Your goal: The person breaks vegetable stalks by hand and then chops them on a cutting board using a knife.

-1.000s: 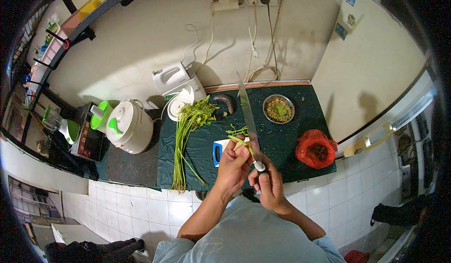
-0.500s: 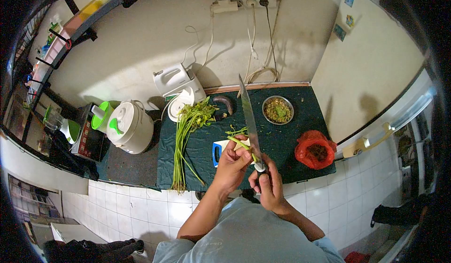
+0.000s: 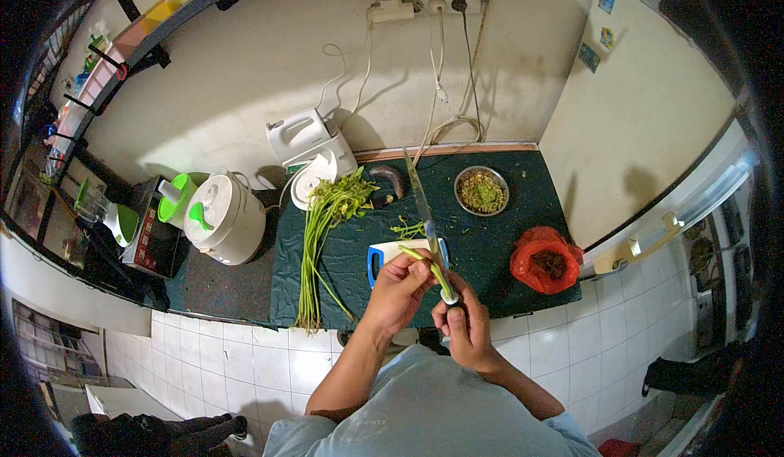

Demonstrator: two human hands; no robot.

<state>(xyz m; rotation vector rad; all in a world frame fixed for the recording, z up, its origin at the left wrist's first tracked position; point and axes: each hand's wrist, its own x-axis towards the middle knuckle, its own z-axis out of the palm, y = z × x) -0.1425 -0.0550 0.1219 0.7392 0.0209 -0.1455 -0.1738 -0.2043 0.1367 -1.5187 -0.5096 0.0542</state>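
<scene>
My left hand (image 3: pixel 398 292) pinches a short piece of green stem (image 3: pixel 438 276) between thumb and fingers. My right hand (image 3: pixel 464 325) is wrapped round the dark handle of a long kitchen knife (image 3: pixel 422 204), whose blade points up and away, tip leaning left. The stem's lower end lies against the blade near the handle, by my right thumb. Beyond both hands, partly hidden by them, is a white cutting board (image 3: pixel 398 249) with a blue edge. Green scraps (image 3: pixel 408 230) lie just behind it. Left of my hands rests a bunch of long-stemmed leafy greens (image 3: pixel 320 236).
A metal bowl of chopped greens (image 3: pixel 482 191) and a red plastic bag (image 3: pixel 523 267) with dark contents stand at right. Behind are an eggplant (image 3: pixel 388 181) and a white hand mixer (image 3: pixel 310 142). A white rice cooker (image 3: pixel 224 216) stands left on the counter (image 3: pixel 506 249).
The knife blade has swung left, its tip now farther from the bowl. The stem has shifted slightly in my left hand, which has dipped a little, uncovering more of the cutting board.
</scene>
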